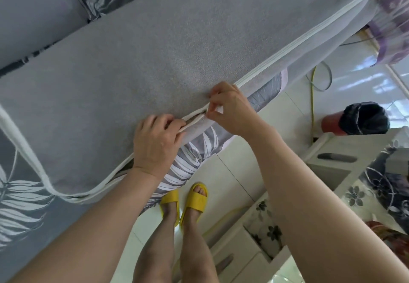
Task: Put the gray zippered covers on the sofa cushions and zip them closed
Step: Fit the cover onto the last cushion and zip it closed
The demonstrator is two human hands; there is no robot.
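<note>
Cover point(155, 56) on sofa point(17, 194); L hand point(155, 143) left of R hand point(228, 107) at edge

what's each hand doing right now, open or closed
left hand: closed, gripping the cover at its open edge.
right hand: closed, pinching the zipper where it meets.

Gray-covered cushion point(155, 50) atop leaf-print sofa point(20, 194).

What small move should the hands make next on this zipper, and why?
Probably the right hand, which pinches the zipper, should draw it toward the left hand, which holds the edges of the gray cover together. Beyond the left hand the seam gapes open.
</note>
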